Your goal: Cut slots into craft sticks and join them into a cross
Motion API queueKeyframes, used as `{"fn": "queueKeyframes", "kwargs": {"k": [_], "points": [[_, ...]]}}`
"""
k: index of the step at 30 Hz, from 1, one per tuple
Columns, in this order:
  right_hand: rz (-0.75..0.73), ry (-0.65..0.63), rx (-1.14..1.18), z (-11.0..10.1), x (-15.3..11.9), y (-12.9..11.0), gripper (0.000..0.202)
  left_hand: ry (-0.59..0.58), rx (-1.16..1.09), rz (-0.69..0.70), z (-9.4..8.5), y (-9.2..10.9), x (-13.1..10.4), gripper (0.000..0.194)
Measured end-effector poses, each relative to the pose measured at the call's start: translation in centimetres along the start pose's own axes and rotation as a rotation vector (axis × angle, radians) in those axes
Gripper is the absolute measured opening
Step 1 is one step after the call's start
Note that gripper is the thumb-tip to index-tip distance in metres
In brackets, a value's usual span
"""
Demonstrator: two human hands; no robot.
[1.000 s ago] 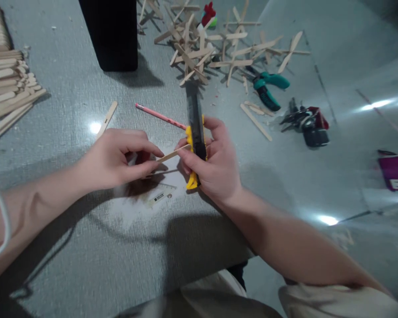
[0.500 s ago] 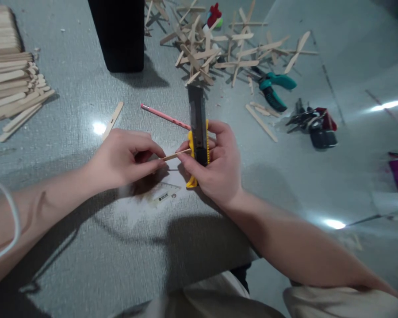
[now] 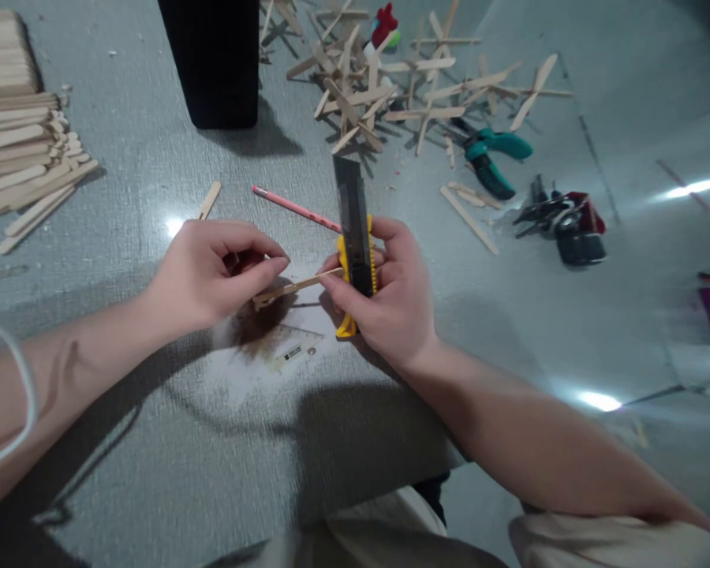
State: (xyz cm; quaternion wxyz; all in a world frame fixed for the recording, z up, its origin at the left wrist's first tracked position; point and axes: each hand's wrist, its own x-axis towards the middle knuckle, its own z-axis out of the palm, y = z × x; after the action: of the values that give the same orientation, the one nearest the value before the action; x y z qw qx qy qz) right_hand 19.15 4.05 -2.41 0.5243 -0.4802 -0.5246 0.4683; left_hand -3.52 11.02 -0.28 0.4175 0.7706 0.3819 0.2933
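My right hand [image 3: 394, 292] grips a yellow and black utility knife [image 3: 356, 237], its wide blade pointing away from me. The same hand pinches one end of a wooden craft stick [image 3: 299, 285] between thumb and fingers; the stick's other end reaches left, under my left hand. My left hand [image 3: 225, 268] is closed in a pinch just above the stick, thumb and forefinger tips together. Whether anything small is between them is too fine to tell. Below the stick, a clear ruler [image 3: 299, 347] lies on white paper [image 3: 237, 379].
A pink pencil [image 3: 296, 208] and a loose craft stick [image 3: 211, 200] lie beyond my hands. Stacked sticks [image 3: 24, 150] are at left, near a black container [image 3: 218, 71]. Crossed sticks [image 3: 355, 102], teal-handled pliers [image 3: 491, 162] and keys [image 3: 562, 217] are at the back and right.
My left fingertips have come off the craft stick and moved slightly up and left, uncovering more of it. My right hand still holds the knife and the stick.
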Motion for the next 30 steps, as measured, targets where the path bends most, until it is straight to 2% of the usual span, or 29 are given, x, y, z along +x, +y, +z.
{"fn": "queueKeyframes", "kwargs": {"k": [9,16,19,22,27,30], "points": [[0.041,0.026,0.009,-0.2,-0.1,0.1,0.049,0.077,0.076,-0.012,-0.2,0.1,0.0,0.024],[0.045,0.025,0.030,-0.3,-0.2,0.2,0.046,0.123,0.102,0.003,-0.1,0.0,0.1,0.016],[0.020,0.084,0.051,-0.6,0.0,0.3,0.044,0.157,0.176,0.063,-0.4,-0.3,0.0,0.012],[-0.021,0.209,0.058,-1.5,0.4,0.6,0.039,0.152,0.282,0.115,-0.5,-0.6,-0.1,0.013],[-0.141,0.293,0.025,-3.5,1.6,1.3,0.033,0.033,0.499,0.293,0.4,-1.0,-0.2,0.021],[-0.126,0.333,-0.003,-4.2,2.2,1.8,0.032,-0.004,0.667,0.388,1.1,-1.1,0.0,0.030]]}}
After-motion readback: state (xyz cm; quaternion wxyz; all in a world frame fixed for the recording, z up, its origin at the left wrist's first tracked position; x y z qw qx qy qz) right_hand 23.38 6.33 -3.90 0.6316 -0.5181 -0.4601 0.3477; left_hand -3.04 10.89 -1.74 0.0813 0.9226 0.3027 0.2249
